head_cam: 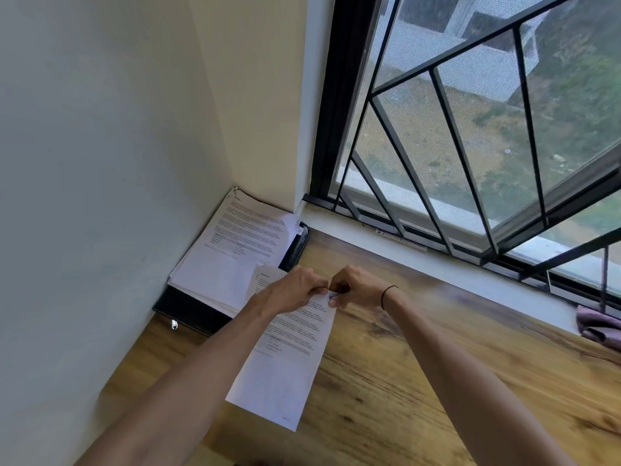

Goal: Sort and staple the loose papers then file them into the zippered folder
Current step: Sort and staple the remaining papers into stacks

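Observation:
A printed set of papers (285,361) lies on the wooden desk (420,381) in front of me. My left hand (295,290) pinches its upper right corner. My right hand (356,287) grips a small object at that same corner; a bit of blue and black shows, and what it is I cannot tell. A stack of printed papers (235,250) rests on a black zippered folder (188,307) in the corner by the wall. A zip pull (174,325) hangs at the folder's near edge.
The window sill (437,260) and a barred window (470,129) run along the desk's far side. A purple cloth (598,326) lies at the right by the sill. A pale wall (100,196) borders the desk on the left.

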Demonstrator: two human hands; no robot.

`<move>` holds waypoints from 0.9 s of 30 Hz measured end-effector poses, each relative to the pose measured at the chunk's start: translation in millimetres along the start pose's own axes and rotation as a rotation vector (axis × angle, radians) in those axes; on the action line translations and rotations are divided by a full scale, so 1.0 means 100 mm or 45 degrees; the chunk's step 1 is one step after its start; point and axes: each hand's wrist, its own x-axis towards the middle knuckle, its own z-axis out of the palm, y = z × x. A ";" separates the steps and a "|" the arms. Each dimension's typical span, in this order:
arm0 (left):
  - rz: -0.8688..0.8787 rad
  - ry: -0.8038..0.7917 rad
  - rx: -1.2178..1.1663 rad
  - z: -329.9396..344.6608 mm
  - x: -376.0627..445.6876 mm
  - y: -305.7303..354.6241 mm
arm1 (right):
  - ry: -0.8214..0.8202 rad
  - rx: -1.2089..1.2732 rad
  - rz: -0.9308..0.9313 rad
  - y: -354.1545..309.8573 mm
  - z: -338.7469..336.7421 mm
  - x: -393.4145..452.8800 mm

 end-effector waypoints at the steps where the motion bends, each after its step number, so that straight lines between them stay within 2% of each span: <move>1: -0.003 0.006 0.003 0.01 0.00 0.00 | 0.025 -0.012 -0.002 0.00 0.01 0.01; 5: -0.015 0.023 0.010 0.00 0.00 -0.02 | 0.109 0.004 0.008 0.01 0.09 0.02; 13: -0.114 -0.015 0.128 -0.03 -0.07 -0.09 | 0.021 0.176 0.071 -0.02 0.23 0.00; 17: -0.185 0.025 0.137 -0.11 -0.10 -0.17 | 0.187 0.801 0.249 0.00 0.48 -0.04; 21: -0.278 0.089 0.167 -0.21 -0.12 -0.30 | 0.237 1.282 0.376 -0.12 0.84 -0.03; 24: -0.292 0.157 0.223 -0.29 -0.13 -0.33 | 0.364 1.472 0.410 -0.30 1.09 0.00; 27: -0.243 0.338 0.269 -0.35 -0.11 -0.36 | 0.566 1.583 0.431 -0.45 1.22 0.12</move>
